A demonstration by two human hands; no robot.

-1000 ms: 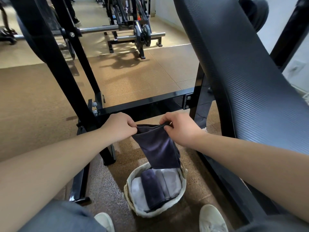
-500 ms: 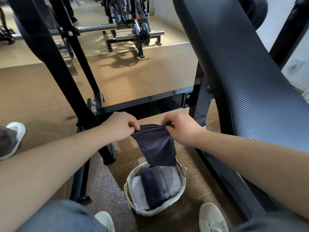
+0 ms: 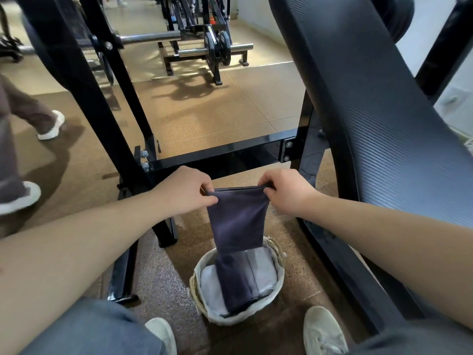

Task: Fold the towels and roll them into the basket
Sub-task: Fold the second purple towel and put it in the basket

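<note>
A dark purple-grey towel [image 3: 238, 221] hangs folded in a narrow strip above the basket. My left hand [image 3: 183, 192] pinches its top left corner and my right hand [image 3: 288, 192] pinches its top right corner, stretching the top edge flat between them. Its lower end reaches the far rim of the round woven basket [image 3: 280, 260], which stands on the floor between my feet. Inside the basket lie a dark towel [image 3: 235, 285] and pale grey towels [image 3: 263, 270] side by side.
A black bench frame crossbar [image 3: 222, 156] runs just beyond my hands. A padded black bench [image 3: 371, 111] slopes at the right. My shoes [image 3: 323, 331] flank the basket. Another person's legs and white shoes [image 3: 15, 196] pass at the left. Barbell racks stand far back.
The towel's top edge is now pulled straight and the strip hangs flatter. A person's feet have walked further into view at the left.
</note>
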